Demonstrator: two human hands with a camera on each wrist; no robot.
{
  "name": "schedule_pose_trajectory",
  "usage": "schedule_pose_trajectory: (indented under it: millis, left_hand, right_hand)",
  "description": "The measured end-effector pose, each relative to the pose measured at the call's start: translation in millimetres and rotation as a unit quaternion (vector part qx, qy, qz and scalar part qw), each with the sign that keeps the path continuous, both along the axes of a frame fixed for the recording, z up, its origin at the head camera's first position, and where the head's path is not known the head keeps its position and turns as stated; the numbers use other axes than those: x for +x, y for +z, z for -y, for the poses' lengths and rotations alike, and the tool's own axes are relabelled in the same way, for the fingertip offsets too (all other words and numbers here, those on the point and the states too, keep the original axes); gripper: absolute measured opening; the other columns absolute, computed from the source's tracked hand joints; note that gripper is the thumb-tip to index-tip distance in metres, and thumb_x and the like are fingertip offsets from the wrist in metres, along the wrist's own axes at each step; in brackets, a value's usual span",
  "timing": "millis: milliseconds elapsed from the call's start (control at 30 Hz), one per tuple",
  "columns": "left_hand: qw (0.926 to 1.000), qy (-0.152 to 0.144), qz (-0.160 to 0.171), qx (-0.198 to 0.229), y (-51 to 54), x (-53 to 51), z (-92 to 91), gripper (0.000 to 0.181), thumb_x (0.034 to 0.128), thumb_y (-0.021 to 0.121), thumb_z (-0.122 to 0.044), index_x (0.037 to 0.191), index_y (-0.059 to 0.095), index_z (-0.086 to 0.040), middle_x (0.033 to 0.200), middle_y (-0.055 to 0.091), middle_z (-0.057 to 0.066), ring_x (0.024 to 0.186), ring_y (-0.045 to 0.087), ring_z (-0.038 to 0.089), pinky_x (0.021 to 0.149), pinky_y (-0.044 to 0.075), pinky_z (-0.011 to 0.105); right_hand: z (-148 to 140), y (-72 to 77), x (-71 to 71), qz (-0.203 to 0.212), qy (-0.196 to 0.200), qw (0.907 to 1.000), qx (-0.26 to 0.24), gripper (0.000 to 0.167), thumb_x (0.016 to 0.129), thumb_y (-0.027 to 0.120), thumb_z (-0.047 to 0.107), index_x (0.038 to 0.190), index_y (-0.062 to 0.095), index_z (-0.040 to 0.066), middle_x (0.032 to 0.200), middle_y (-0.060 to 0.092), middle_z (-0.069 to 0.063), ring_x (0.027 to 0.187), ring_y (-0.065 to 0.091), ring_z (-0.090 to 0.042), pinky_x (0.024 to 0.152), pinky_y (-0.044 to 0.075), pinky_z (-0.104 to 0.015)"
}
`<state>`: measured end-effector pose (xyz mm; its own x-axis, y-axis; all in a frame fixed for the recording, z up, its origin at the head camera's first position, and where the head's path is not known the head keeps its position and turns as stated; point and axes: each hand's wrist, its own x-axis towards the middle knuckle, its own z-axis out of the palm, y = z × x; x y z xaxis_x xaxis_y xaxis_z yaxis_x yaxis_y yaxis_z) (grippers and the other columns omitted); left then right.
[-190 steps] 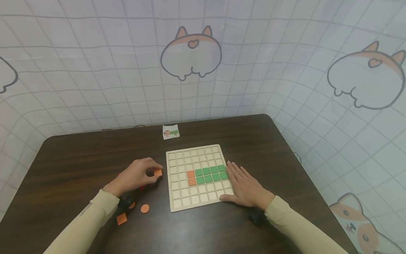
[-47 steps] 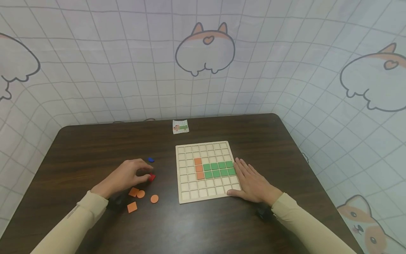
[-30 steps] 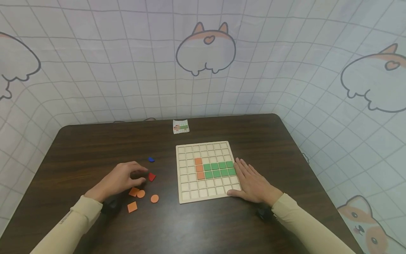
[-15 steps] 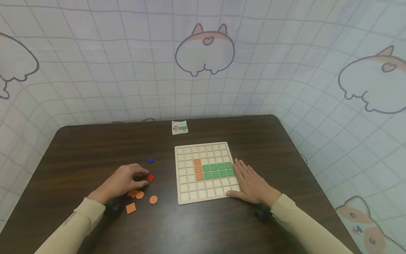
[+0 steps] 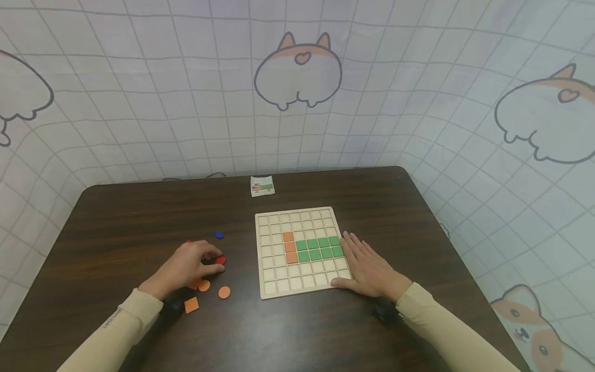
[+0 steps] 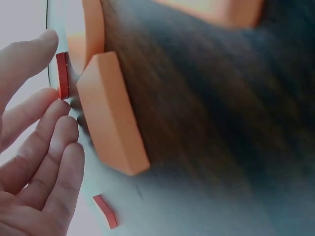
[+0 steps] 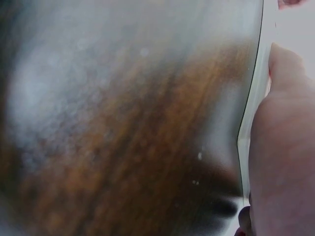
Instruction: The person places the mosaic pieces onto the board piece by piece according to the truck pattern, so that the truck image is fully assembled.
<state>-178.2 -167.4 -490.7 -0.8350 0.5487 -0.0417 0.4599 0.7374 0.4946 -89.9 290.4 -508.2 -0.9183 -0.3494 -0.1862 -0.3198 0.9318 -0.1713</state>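
Note:
In the head view my left hand [image 5: 190,266] is low over the table, thumb and index finger on either side of a small red piece [image 5: 221,260]. The left wrist view shows the index fingertip [image 6: 53,94] at one end of that red piece [image 6: 63,76], with the thumb tip slightly apart from the other end. My right hand [image 5: 369,268] lies flat with straight fingers along the right edge of a pale wooden grid board [image 5: 271,293]. The board holds a column of orange squares [image 5: 290,247] beside two rows of green squares [image 5: 314,253].
Left of the board lie a blue piece [image 5: 219,234], orange discs [image 5: 224,292], an orange square [image 5: 191,305] and another, partly hidden one. Another red piece [image 6: 106,212] lies by the left hand. A small pattern card [image 5: 262,186] lies near the table's back edge.
A third orange square has joined the column on the board. My left hand drew back from the red piece, then came forward to it again. The right hand has stayed on the board's edge.

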Motion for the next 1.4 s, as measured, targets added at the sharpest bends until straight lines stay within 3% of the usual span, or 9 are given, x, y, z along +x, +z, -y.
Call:
schedule_pose_trajectory:
  millis: [300, 533, 1033, 1400]
  left_hand:
    - [1.0000, -0.002, 0.001, -0.005, 3.2, 0.0, -4.0, 0.028, 0.0866, 0.083, -0.024, 0.109, 0.078, -0.009, 0.101, 0.075, 0.001, 0.090, 0.070, 0.016, 0.078, 0.060, 0.039]
    - [0.9999, 0.000, -0.010, 0.004, 0.5, -0.4, -5.1, 0.024, 0.0872, 0.083, -0.024, 0.107, 0.079, -0.011, 0.101, 0.076, 0.000, 0.089, 0.070, 0.015, 0.076, 0.060, 0.035]
    - [0.9999, -0.003, 0.015, 0.004, -0.5, -5.0, -7.0, 0.024, 0.0896, 0.079, -0.018, 0.111, 0.077, -0.008, 0.098, 0.074, -0.001, 0.087, 0.066, 0.011, 0.075, 0.057, 0.030]
    - [0.9998, -0.006, 0.019, -0.009, 0.5, -8.4, -12.0, 0.028, 0.0798, 0.075, -0.015, 0.106, 0.074, -0.004, 0.093, 0.071, 0.000, 0.084, 0.063, 0.010, 0.076, 0.056, 0.030]
  right_hand:
    - [0.3, 0.0, 0.4, -0.004, 0.000, 1.0000, 0.002, 0.111, 0.093, 0.049, 0.078, 0.165, 0.014, 0.001, 0.175, 0.011, -0.018, 0.163, 0.014, -0.036, 0.129, 0.026, -0.056]
    - [0.2, 0.3, 0.5, 0.000, -0.002, 1.0000, 0.000, 0.111, 0.093, 0.048, 0.078, 0.165, 0.013, 0.001, 0.175, 0.010, -0.018, 0.164, 0.014, -0.036, 0.130, 0.025, -0.056]
    - [0.2, 1.6, 0.3, -0.001, 0.001, 1.0000, 0.002, 0.111, 0.093, 0.048, 0.079, 0.166, 0.013, 0.002, 0.175, 0.011, -0.018, 0.163, 0.014, -0.035, 0.130, 0.026, -0.055]
    - [1.0, 2.5, 0.6, -0.003, 0.002, 1.0000, 0.003, 0.111, 0.093, 0.048, 0.079, 0.165, 0.014, 0.001, 0.175, 0.011, -0.018, 0.163, 0.015, -0.035, 0.130, 0.026, -0.055]
